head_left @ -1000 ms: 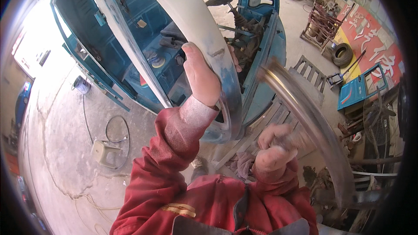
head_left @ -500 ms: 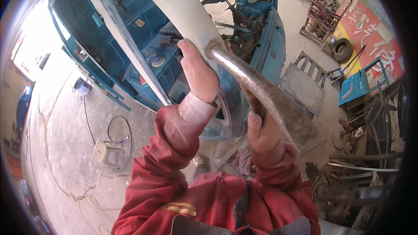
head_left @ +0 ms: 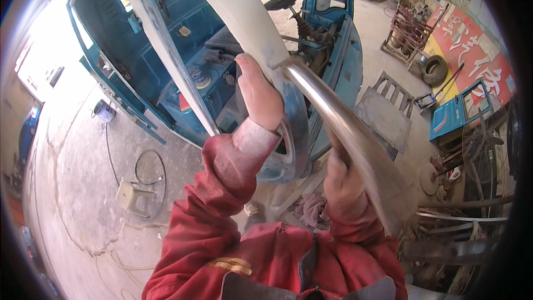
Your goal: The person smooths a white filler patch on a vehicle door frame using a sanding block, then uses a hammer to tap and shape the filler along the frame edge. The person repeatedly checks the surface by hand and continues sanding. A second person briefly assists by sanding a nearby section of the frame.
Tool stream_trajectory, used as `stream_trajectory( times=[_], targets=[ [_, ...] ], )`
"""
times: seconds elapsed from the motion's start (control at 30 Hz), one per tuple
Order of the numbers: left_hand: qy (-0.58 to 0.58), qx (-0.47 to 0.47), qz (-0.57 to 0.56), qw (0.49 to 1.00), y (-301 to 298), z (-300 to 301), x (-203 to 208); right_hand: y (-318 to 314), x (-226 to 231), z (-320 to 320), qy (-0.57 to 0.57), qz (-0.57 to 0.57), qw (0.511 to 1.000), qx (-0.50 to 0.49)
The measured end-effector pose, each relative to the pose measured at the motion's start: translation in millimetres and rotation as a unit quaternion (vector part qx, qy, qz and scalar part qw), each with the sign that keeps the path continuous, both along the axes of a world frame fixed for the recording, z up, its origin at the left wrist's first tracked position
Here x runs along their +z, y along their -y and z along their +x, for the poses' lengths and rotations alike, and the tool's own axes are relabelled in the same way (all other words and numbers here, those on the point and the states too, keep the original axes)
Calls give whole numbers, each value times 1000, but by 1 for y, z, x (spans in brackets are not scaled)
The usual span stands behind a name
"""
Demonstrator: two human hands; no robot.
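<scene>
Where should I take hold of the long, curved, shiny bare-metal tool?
Probably from beneath, near the middle of the long, curved bare-metal tool, where the right hand is: its body slopes over that hand, while its narrow upper end sits at the curved cream-white panel. The exact grip is hidden.

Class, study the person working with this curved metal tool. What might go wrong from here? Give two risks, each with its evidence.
1. The bare left hand is on the body panel, close to the upper end of the curved metal tool; a slip might hurt it.

2. That end appears to meet the panel at its whitish surface, so a badly placed blow might chip or dent it.
</scene>
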State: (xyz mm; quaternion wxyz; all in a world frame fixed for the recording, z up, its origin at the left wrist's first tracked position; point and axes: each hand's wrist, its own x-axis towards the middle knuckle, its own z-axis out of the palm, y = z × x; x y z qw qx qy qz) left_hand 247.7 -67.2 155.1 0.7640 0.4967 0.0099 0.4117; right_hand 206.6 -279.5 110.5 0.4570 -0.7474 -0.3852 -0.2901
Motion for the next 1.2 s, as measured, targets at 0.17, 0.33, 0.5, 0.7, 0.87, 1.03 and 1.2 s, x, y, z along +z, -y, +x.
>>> stream_trajectory(
  times=[0.17,0.33,0.5,0.7,0.87,1.03,1.2],
  targets=[
    [42,-18,32,998,3,-3,-1,3,-17,5,-69,-14,997,44],
    [41,8,35,999,3,-3,1,1,-34,6,-106,-44,993,-39],
    [37,4,41,998,1,-3,-3,-10,-16,8,20,124,985,118],
    [36,67,0,997,9,-10,8,-7,3,8,-12,24,999,45],
    [33,56,72,995,13,-22,25,9,-13,-2,-104,168,978,68],
    [25,139,157,978,12,-22,32,17,-29,3,-190,195,956,110],
    [29,144,194,970,15,-22,32,18,-31,12,-225,181,943,165]
  ],
)
